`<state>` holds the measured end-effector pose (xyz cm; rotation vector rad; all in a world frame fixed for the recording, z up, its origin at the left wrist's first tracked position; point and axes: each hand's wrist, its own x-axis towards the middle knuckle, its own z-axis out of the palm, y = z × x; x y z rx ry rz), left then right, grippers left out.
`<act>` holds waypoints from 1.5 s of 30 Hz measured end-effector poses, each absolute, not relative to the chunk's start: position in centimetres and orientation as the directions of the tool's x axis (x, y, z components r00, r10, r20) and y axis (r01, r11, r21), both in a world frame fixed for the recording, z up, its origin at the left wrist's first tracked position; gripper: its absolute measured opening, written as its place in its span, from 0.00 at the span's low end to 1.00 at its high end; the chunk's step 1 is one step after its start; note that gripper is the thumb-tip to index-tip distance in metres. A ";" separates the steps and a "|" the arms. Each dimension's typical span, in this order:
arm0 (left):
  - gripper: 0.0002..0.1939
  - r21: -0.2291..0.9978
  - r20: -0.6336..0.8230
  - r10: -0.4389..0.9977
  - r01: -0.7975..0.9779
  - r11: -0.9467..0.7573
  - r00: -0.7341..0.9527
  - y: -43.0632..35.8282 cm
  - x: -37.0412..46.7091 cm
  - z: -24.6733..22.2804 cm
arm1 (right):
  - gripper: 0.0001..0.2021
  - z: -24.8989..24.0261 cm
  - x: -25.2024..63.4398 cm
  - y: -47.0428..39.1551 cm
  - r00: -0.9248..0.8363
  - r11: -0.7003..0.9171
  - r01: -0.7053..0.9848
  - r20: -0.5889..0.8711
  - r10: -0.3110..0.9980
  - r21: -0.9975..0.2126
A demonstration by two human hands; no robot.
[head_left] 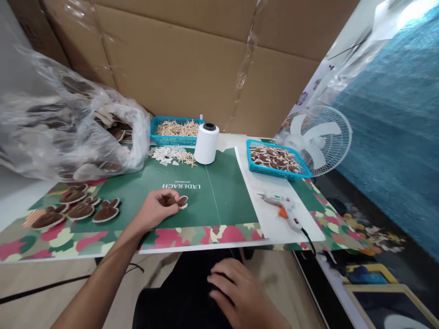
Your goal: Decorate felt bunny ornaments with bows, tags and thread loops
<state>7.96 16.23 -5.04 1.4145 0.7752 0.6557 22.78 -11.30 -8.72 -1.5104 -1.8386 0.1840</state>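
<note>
At the front middle of the table, my left hand (154, 211) pinches a brown bunny-shaped cutout (183, 202) with a white edge. Its ears poke out to the right of my fingertips, while the rest is partly covered by the hand. Over my dark-clothed lap, below the table edge, hovers my right hand (236, 289); its fingers are loosely bent and apart, with nothing in them. To the left of my left hand lie several similar bunny cutouts (105, 213). A glue gun (281, 204) with an orange trigger rests on a white sheet at the right.
A clear plastic bag (139, 132) of brown cutouts bulges at the left. Behind are a blue basket (154, 137) of thin strings, small white pieces (164, 154) and a white thread cone (206, 145). Farther right stand a filled blue basket (274, 172) and a fan (318, 141).
</note>
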 end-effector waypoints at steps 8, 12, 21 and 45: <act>0.13 0.998 -0.030 0.822 0.058 -0.004 0.569 15.9 7.8 -5.2 | 0.12 -5.1 26.6 -11.4 0.389 0.178 0.708 0.587 0.710 -0.684; 0.11 0.998 -0.011 0.820 0.056 -0.026 0.573 14.9 7.6 -5.1 | 0.16 -2.9 28.7 -2.5 0.471 -0.074 0.632 0.307 0.827 -0.771; 0.10 0.996 0.035 0.815 0.043 -0.073 0.578 12.8 7.8 -4.7 | 0.14 -5.7 25.6 8.2 0.279 -0.058 0.493 0.095 0.956 -0.868; 0.06 0.997 0.054 0.587 -0.016 -0.070 0.808 8.4 12.7 -5.3 | 0.14 -0.5 30.4 -1.4 -0.146 0.248 0.942 0.388 0.910 -0.228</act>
